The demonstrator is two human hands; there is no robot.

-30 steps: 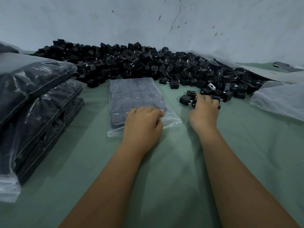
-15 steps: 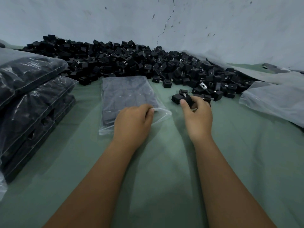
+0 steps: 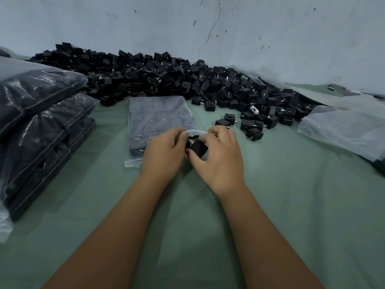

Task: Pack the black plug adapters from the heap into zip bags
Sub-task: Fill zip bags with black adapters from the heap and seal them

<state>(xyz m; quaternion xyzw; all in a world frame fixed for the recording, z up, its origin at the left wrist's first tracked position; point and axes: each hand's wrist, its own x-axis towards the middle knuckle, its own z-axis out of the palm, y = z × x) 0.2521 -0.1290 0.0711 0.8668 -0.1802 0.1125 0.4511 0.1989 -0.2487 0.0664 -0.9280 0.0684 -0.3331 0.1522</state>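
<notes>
A part-filled zip bag (image 3: 158, 119) lies centre on the table (image 3: 291, 205), the heap of plug adapters (image 3: 166, 84) behind it, stacked filled bags (image 3: 41, 113) left, empty bags (image 3: 343, 130) right.

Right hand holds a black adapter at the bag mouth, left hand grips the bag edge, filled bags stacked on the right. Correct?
Not quite. The head view shows the filled bags stacked on the left, not the right. The rest holds: right hand, adapter, left hand, bag.
</notes>
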